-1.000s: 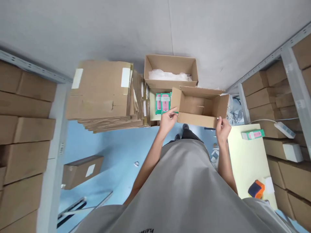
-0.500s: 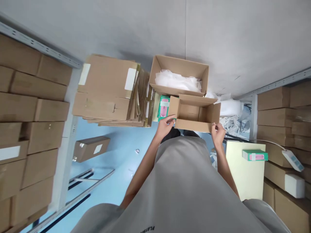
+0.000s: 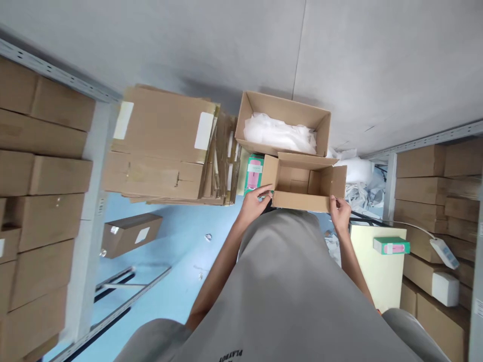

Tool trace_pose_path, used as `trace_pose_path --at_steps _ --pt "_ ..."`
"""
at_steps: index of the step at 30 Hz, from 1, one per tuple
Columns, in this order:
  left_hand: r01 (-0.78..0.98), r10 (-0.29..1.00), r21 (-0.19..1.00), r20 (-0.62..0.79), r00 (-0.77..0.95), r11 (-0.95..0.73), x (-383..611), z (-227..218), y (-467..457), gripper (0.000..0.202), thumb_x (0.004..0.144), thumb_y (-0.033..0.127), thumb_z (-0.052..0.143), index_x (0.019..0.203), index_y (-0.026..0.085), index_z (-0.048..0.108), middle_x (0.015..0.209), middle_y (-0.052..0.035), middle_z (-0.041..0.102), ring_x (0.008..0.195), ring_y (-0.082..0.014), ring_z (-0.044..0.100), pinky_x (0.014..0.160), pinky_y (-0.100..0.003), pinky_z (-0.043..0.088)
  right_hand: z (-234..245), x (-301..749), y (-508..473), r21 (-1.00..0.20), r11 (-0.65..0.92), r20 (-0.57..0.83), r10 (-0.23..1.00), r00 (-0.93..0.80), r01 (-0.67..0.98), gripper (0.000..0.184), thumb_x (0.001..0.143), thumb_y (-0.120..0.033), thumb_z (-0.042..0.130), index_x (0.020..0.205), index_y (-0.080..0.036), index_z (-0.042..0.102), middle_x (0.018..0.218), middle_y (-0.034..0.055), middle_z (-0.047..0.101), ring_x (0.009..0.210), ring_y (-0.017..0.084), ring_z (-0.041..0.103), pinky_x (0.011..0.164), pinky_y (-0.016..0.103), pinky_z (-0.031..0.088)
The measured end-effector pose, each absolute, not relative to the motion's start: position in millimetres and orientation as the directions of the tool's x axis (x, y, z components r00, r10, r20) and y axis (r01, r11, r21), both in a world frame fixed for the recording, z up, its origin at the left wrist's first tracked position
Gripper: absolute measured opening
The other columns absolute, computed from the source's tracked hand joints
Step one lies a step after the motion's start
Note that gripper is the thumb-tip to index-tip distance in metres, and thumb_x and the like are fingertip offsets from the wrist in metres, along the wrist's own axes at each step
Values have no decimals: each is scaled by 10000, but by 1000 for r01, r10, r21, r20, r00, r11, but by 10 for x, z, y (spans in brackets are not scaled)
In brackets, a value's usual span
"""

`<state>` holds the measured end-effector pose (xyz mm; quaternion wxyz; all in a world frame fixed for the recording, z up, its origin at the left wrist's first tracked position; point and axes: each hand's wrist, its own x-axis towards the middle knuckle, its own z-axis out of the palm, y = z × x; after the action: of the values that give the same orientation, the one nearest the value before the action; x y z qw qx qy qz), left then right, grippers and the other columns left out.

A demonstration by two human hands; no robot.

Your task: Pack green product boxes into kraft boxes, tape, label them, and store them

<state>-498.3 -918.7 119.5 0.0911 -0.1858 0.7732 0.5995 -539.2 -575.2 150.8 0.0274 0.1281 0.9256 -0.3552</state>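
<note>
I hold a small open cardboard box [image 3: 298, 201] in front of my body, its flaps standing up and its inside bare. My left hand [image 3: 253, 202] is closed on the box's left near corner and flap. My right hand [image 3: 340, 213] pinches the right near corner. Just beyond the box's left side lies a green and pink carton [image 3: 254, 172]. Behind it stands a bigger open cardboard box [image 3: 252, 108] with white plastic wrapping [image 3: 278, 134] inside.
A stack of flattened cardboard boxes [image 3: 162, 146] lies at left. A sealed box [image 3: 130, 234] sits on the blue floor [image 3: 173, 251]. Shelves of brown boxes [image 3: 41, 176] flank both sides. A pale table [image 3: 377, 266] at right bears another green carton [image 3: 391, 245]; crumpled paper [image 3: 362, 193] lies behind.
The view has swung to the left and downward. The small box stays in both hands and has come a little closer to my body, with its opening turned more level.
</note>
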Motion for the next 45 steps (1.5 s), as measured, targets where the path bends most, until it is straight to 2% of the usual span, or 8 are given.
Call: trace_pose_path --at_steps 6,10,16,19,23,29,37,45 --pt "-396 -136 896 -375 -917 199 -4981 1209 -9346 410 981 475 739 1289 236 865 1375 -116 854 1262 -312 826 1208 -517 636 1466 -5326 -5875 -638 705 -205 235 -950 311 727 959 -917 476 670 -259 589 672 76 697 696 254 647 711 391 560" --pt "-322 -69 918 -314 -947 231 -5021 1260 -9408 466 1010 451 705 1420 259 814 1500 -121 791 1348 -302 788 1219 -485 626 1627 -5397 -5788 -691 638 -259 219 -941 339 716 918 -872 634 1062 -187 783 1081 188 860 942 327 801 867 466 660" --pt "-135 -37 884 -132 -991 448 -5264 1487 -9377 441 1087 406 639 1491 282 767 1704 -137 624 1609 -331 591 1332 -535 519 2370 -6013 -5882 -638 768 158 68 -985 -50 665 1035 -697 691 1473 -197 716 1455 218 774 1313 360 750 1097 563 626" --pt "-80 -30 834 -75 -997 547 -5498 1595 -9329 442 1084 401 671 1496 268 761 1777 -149 542 1597 -363 594 1334 -571 512 2546 -6645 -6268 -596 767 174 -167 -971 -239 528 1120 -610 628 1470 -228 733 1454 184 776 1336 339 730 1116 510 612" --pt "-25 -17 769 -18 -1000 638 -5796 1666 -9268 424 1050 306 695 1463 270 783 1782 -134 537 1609 -388 573 1354 -587 490 2273 -7680 -6948 -440 840 -192 -435 -880 -319 556 1046 -609 789 1412 -190 776 1342 184 825 1189 348 786 1101 474 607" --pt "-57 -72 750 -12 -997 659 -5897 1637 -9217 509 1045 200 616 1526 290 755 1779 -120 536 1601 -375 583 1347 -569 511 1532 -8598 -7498 -52 943 -679 -275 -681 -329 869 844 -727 966 1354 -46 789 1267 290 825 1195 407 783 1056 503 624" --pt "-70 -107 765 -2 -994 640 -5900 1634 -9145 526 1045 152 592 1527 289 752 1767 -123 545 1608 -365 577 1377 -578 471 1242 -8525 -7373 -82 933 -693 -306 -653 -351 412 1006 -215 817 1384 -53 799 1503 272 758 1301 336 753 1117 431 579" --pt "-28 -83 767 32 -996 641 -5967 1577 -9084 542 1027 164 626 1552 256 723 1770 -141 541 1673 -367 500 1412 -584 412 1861 -8190 -7120 -177 909 -472 -414 -779 -377 255 1072 -225 644 1138 -162 882 1255 171 864 1153 330 770 1000 391 556"
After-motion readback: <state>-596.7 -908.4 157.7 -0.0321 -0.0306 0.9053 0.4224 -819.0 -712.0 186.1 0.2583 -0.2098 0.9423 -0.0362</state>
